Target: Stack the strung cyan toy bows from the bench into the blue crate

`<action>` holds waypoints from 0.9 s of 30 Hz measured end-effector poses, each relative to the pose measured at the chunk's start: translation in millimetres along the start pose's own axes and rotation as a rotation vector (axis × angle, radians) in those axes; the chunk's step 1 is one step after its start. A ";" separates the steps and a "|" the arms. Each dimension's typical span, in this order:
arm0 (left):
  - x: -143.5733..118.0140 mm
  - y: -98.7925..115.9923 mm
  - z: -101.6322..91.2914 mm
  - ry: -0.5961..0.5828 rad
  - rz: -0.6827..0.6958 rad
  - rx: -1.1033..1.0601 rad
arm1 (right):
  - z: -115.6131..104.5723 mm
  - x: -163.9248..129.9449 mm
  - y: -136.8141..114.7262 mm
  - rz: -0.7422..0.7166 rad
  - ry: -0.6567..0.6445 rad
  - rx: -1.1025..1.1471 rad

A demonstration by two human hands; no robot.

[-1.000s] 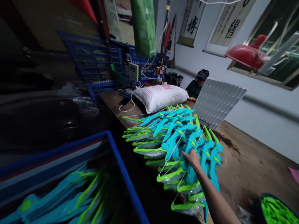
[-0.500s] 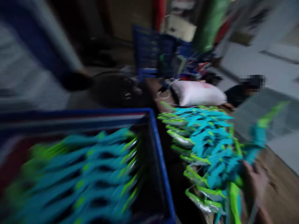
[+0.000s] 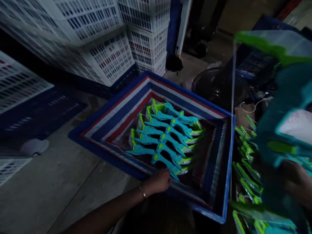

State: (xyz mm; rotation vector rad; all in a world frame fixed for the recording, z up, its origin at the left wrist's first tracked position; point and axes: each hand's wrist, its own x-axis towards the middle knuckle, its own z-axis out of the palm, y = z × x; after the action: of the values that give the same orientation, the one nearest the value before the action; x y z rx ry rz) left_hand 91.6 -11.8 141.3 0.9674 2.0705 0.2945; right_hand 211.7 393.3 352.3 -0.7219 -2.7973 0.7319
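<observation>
A turquoise and green toy bow (image 3: 268, 126) with a pale string stands upright, large and close to the camera at the right. My right hand (image 3: 297, 182) is closed around its middle, fingers partly hidden and dim. At the near side of a blue crate (image 3: 230, 169) with a striped lining, my left hand (image 3: 158, 181) is curled over the rim, a bracelet at the wrist. Several matching toy bows (image 3: 162, 138) lie in an overlapping row inside the crate, their near end just beyond the left fingers.
More bows (image 3: 248, 169) are piled on the right, partly behind the held one. A white sack (image 3: 296, 125) lies beyond them. White slatted crates (image 3: 109, 58) are stacked at the back left. A dark round basin (image 3: 216, 86) sits behind the blue crate.
The view has swung left and down onto the crate. The toy bow in my right hand has come up from the pile, closer to the camera. My left hand has come into view at the rim.
</observation>
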 end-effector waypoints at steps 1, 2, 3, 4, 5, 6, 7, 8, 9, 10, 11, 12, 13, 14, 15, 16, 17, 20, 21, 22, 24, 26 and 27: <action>-0.4 -5.9 -5.8 -0.042 0.023 0.007 | 17.5 16.1 -22.5 -0.019 -0.062 -0.044; -1.3 -12.0 -11.9 -0.067 0.046 0.014 | 39.4 30.0 -45.4 -0.049 -0.112 -0.084; -3.3 -17.6 -18.1 -0.080 0.066 0.019 | 64.9 40.7 -67.5 -0.098 -0.164 -0.105; -6.8 -22.4 -24.0 -0.090 0.083 0.025 | 93.7 47.1 -87.9 -0.161 -0.207 -0.105; -12.0 -26.1 -29.1 -0.098 0.098 0.030 | 125.0 49.1 -105.7 -0.225 -0.267 -0.086; -18.8 -29.1 -33.2 -0.111 0.112 0.028 | 158.5 46.7 -120.1 -0.281 -0.344 -0.074; -26.9 -31.6 -36.1 -0.129 0.123 0.017 | 193.4 40.5 -130.8 -0.319 -0.425 -0.080; -35.6 -34.3 -37.7 -0.148 0.131 -0.002 | 228.8 31.3 -137.9 -0.337 -0.479 -0.115; -44.2 -37.7 -38.3 -0.164 0.139 -0.028 | 263.8 20.2 -141.5 -0.340 -0.526 -0.194; -51.7 -42.0 -38.3 -0.168 0.144 -0.055 | 297.3 7.9 -142.2 -0.321 -0.582 -0.298; -57.2 -47.5 -38.1 -0.163 0.144 -0.081 | 328.1 -4.5 -140.6 -0.310 -0.623 -0.377; -60.0 -54.1 -38.2 -0.151 0.129 -0.095 | 355.5 -16.3 -137.3 -0.293 -0.655 -0.417; -59.7 -61.6 -39.1 -0.137 0.106 -0.092 | 379.0 -27.2 -133.1 -0.276 -0.680 -0.446; -56.1 -69.6 -40.7 -0.120 0.083 -0.075 | 398.7 -36.8 -128.6 -0.261 -0.697 -0.455; -49.3 -77.7 -43.1 -0.105 0.058 -0.042 | 414.8 -45.1 -124.2 -0.244 -0.709 -0.457; -39.5 -85.6 -45.8 -0.092 0.037 0.011 | 427.9 -52.0 -120.2 -0.227 -0.720 -0.463; -27.4 -92.7 -48.3 -0.079 0.025 0.072 | 438.5 -57.6 -116.8 -0.211 -0.731 -0.469; 16.4 -108.7 -50.1 -0.053 0.021 0.221 | 460.8 -66.6 -110.9 -0.173 -0.770 -0.474; 31.0 -112.2 -48.3 -0.055 0.017 0.246 | 466.1 -67.0 -110.2 -0.169 -0.785 -0.471; 44.7 -115.0 -45.6 -0.061 0.013 0.258 | 470.5 -66.1 -110.1 -0.169 -0.800 -0.466; 66.4 -117.9 -39.0 -0.094 -0.004 0.275 | 476.3 -62.1 -112.2 -0.172 -0.828 -0.452; 76.5 -116.0 -32.9 -0.140 -0.023 0.305 | 476.6 -58.5 -118.3 -0.165 -0.852 -0.433; 76.3 -113.3 -30.5 -0.162 -0.031 0.328 | 474.1 -57.7 -123.1 -0.155 -0.865 -0.419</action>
State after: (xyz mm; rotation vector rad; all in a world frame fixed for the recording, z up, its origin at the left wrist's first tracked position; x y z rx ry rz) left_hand -20.7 -29.8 59.7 1.1102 2.0177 -0.1416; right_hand 83.6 72.3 0.5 -0.2383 -3.8122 0.5032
